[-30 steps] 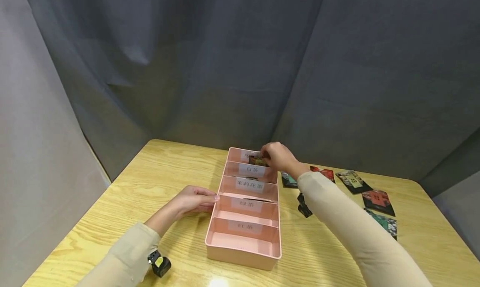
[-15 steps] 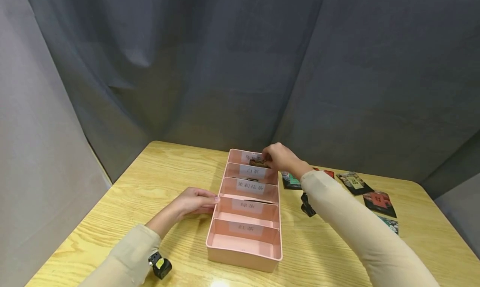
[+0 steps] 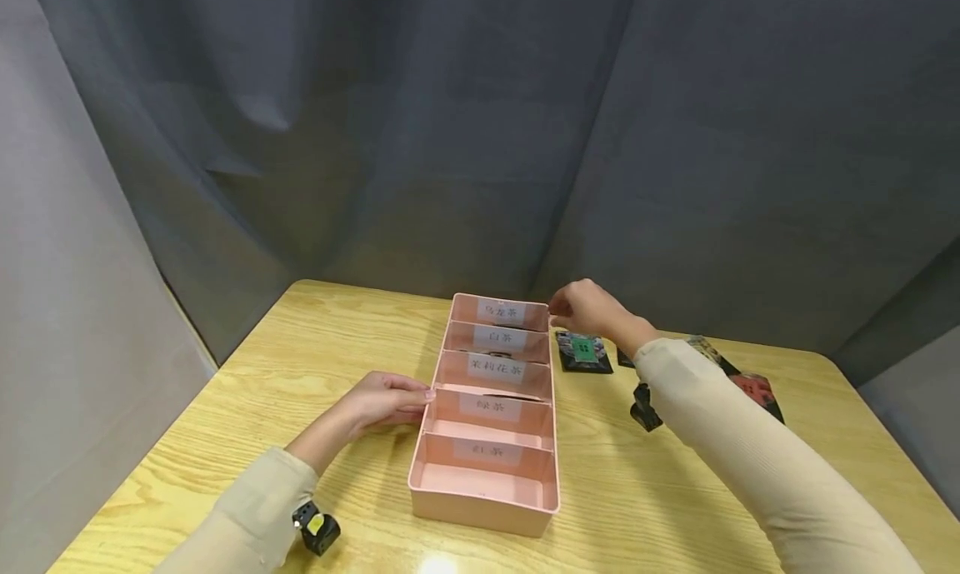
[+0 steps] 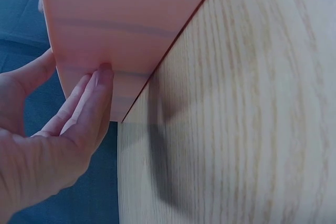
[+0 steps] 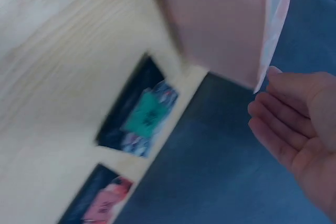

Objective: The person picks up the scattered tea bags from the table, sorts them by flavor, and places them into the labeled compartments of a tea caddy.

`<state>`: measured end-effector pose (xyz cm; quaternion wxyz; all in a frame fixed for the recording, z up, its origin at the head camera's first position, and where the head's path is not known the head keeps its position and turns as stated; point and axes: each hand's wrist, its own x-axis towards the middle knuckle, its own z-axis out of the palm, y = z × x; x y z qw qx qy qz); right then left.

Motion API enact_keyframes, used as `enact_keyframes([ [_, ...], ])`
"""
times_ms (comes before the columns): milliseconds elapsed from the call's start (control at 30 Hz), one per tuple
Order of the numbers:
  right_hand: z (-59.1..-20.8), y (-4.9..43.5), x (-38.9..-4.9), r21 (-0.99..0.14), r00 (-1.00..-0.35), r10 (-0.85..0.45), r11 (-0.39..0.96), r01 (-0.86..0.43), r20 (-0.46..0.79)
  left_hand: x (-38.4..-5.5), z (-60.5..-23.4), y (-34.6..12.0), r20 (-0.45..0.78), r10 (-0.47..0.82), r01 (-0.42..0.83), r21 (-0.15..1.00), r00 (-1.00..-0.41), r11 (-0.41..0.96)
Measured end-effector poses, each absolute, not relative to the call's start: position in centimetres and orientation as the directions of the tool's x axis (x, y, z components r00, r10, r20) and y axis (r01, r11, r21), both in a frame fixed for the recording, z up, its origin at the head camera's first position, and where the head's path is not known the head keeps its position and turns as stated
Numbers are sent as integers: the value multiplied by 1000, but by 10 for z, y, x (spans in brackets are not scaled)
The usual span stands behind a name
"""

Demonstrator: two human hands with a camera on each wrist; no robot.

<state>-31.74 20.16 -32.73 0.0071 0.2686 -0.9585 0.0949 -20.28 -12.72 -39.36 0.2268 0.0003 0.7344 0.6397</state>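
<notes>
with the left hand [image 3: 386,401] pinching the box [image 3: 483,512] for steadiness, the loose, unloaded right hand [image 3: 588,309] should not bump the rim [image 3: 551,341] beside it.

Table [image 3: 360,328]: its top is showing a yellowish wood grain and rounded far corners.
Pink five-compartment organiser box [image 3: 480,511]: it is standing on the table, its open side facing up.
Green-labelled packet [image 3: 585,354]: it is lying flat, just beside the box's far right end.
First red-labelled packet [image 5: 103,201]: it is lying near the green-labelled one.
Yellow-labelled packet [image 3: 709,350]: it is lying farther right, showing only partly.
Second red-labelled packet [image 3: 757,388]: it is lying near the yellow-labelled one, also partly hidden.
</notes>
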Motion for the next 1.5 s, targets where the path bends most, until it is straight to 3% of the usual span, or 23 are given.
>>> enact_keyframes([
  [400, -372, 242, -316, -184, -888, -454, 882, -434, -79, -202, -392, -130, -336, 306, -286, 938, -891, 198],
  [800, -388, 251, -306, -122, -844, -532, 845, -521, -75, -201, -390, -129, -342, 311, -288, 935, -887, 208],
  [1100, -392, 253, -293, -143, -798, -601, 794, -591, -36, -199, -390, -132, -348, 301, -295, 932, -888, 208],
  [1500, -401, 252, -306, -163, -843, -537, 829, -535, 40, -198, -392, -129, -340, 299, -299, 938, -892, 176],
])
